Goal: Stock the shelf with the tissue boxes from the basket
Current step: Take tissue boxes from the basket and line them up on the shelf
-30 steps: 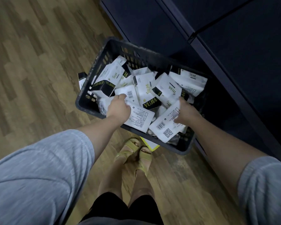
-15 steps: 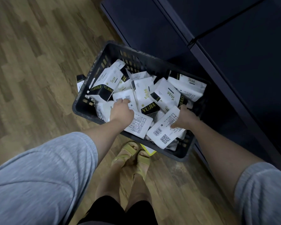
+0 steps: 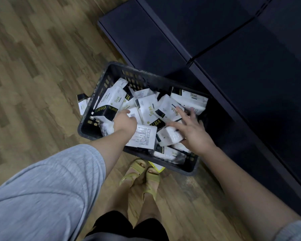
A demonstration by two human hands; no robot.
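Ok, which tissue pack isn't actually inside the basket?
The tissue pack lying on the wood floor against the basket's left wall, black end showing. All the other packs sit piled inside the basket.

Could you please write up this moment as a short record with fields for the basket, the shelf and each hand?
basket: dark slatted crate on the wood floor, heaped with tissue packs
shelf: dark unit beside the basket; no packs visible on it
left hand: grips a pack with a printed label
right hand: fingers spread over the packs
stray pack: outside the basket's left wall
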